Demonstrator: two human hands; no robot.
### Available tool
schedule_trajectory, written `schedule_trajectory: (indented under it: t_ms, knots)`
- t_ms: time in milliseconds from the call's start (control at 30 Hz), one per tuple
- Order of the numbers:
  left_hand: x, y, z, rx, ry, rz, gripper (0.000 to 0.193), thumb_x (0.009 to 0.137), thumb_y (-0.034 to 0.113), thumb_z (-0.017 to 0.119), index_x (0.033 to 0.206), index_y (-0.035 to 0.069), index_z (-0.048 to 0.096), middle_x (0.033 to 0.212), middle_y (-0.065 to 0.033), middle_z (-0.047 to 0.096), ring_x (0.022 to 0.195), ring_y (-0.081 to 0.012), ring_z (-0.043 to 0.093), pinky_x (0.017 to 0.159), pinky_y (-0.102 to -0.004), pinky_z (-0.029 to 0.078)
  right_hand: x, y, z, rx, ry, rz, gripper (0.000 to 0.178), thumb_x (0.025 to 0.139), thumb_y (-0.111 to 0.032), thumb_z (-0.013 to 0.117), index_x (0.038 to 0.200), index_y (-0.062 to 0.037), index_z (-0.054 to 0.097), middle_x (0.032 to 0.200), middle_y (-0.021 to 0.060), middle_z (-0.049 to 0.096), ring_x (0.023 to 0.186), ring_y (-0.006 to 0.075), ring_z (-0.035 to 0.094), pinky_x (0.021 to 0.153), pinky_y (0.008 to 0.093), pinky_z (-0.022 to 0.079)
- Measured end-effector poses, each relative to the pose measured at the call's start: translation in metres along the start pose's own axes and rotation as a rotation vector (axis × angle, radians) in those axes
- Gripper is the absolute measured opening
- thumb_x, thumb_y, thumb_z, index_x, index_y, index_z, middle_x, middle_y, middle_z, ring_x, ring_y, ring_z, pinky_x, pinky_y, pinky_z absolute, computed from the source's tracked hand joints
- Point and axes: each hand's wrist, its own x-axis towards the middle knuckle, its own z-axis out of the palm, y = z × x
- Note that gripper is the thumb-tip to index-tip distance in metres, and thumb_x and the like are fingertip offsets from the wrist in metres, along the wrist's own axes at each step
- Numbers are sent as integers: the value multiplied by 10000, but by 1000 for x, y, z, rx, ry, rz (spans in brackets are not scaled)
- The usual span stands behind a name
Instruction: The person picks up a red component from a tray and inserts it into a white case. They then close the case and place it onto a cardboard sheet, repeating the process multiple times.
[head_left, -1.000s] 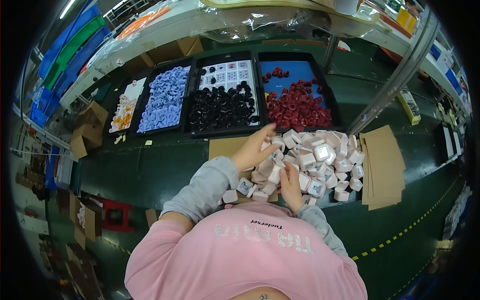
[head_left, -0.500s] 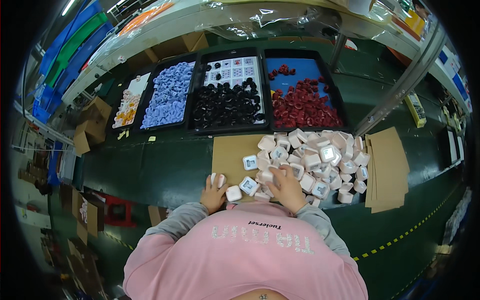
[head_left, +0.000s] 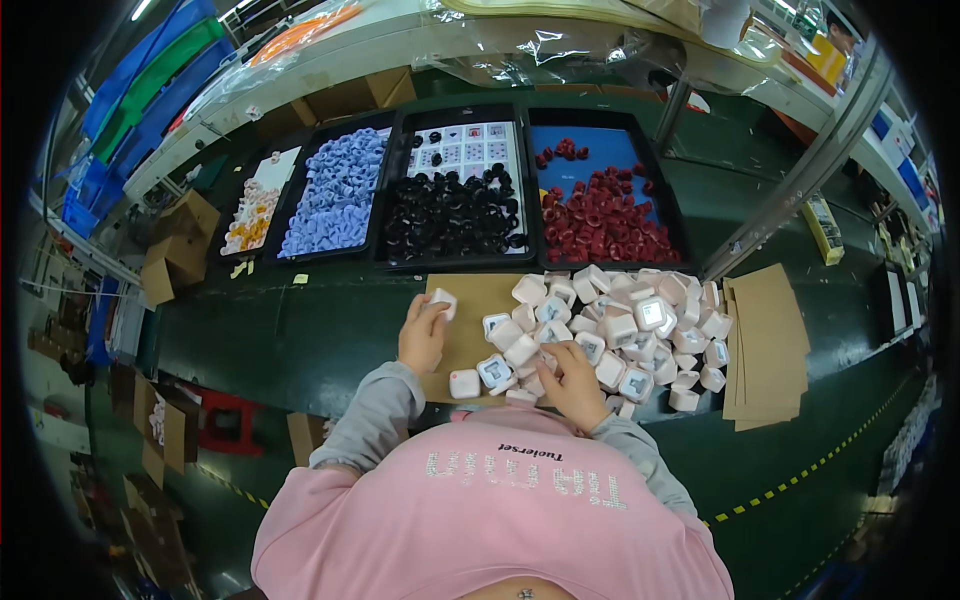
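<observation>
My left hand (head_left: 421, 336) is raised over the left edge of a cardboard sheet (head_left: 462, 335), with a small pale square case (head_left: 443, 303) pinched at its fingertips. My right hand (head_left: 574, 384) is at the near left side of a heap of similar pale pink cases (head_left: 622, 325). Its thumb and fingers close around a case (head_left: 547, 361), mostly hidden by them. Another white case (head_left: 464, 384) lies by itself near the sheet's front edge. Beside it sits a case with a grey picture on top (head_left: 494, 371).
Beyond the sheet stand black trays of blue parts (head_left: 335, 190), black parts (head_left: 450, 215) and dark red parts (head_left: 620, 215). Left of them is a tray of white and orange pieces (head_left: 255, 215). Flat cardboard sheets (head_left: 768, 345) lie right of the heap; a metal post (head_left: 800, 165) rises behind.
My left hand has moved up and away from me, lifting a case off the near edge. My right hand has shifted slightly nearer to me and stays at the heap.
</observation>
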Motion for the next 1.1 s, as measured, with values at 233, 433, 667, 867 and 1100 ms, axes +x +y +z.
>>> schedule_trajectory:
  t_ms: [233, 433, 667, 867, 1100]
  knots:
    - [-21, 106, 7, -729, -619, 44, 339, 942, 59, 511, 1280, 47, 502, 1172, -53, 545, 965, -120, 564, 798, -259, 483, 3, -10, 6, 236, 85, -202, 755, 837, -191, 675, 1450, -65, 254, 1320, 186, 409, 1153, 250, 478, 953, 341, 411]
    - [-24, 118, 9, -833, -853, -166, 560, 923, 141, 585, 1421, 70, 340, 1145, -64, 551, 930, -116, 566, 793, -273, 476, 0, -15, 5, 969, 63, 127, 606, 895, -235, 579, 1406, -85, 291, 1293, 144, 427, 1193, 238, 461, 990, 367, 402]
    - [-21, 125, 22, -359, -442, 512, 718, 789, 212, 733, 1397, 50, 387, 1187, -141, 520, 1024, -269, 534, 920, -366, 424, -2, -7, -9, 1382, -153, 352, 459, 966, -371, 410, 1347, -120, 357, 1267, 90, 479, 1105, 224, 532, 871, 353, 488]
    - [-25, 131, 21, -335, -441, 336, 615, 757, 221, 708, 1306, 75, 473, 1132, -160, 546, 1037, -298, 571, 852, -379, 481, -4, -24, 1, 825, 105, 113, 514, 976, -307, 456, 1411, -86, 295, 1235, 138, 481, 1048, 194, 526, 871, 305, 458]
    - [-33, 133, 25, -388, -538, 256, 628, 776, 116, 624, 1363, 46, 411, 1123, -157, 586, 909, -227, 603, 798, -341, 493, -7, -9, 4, 332, 157, 13, 532, 946, -266, 524, 1363, 7, 341, 1259, 208, 484, 1102, 299, 532, 937, 356, 416]
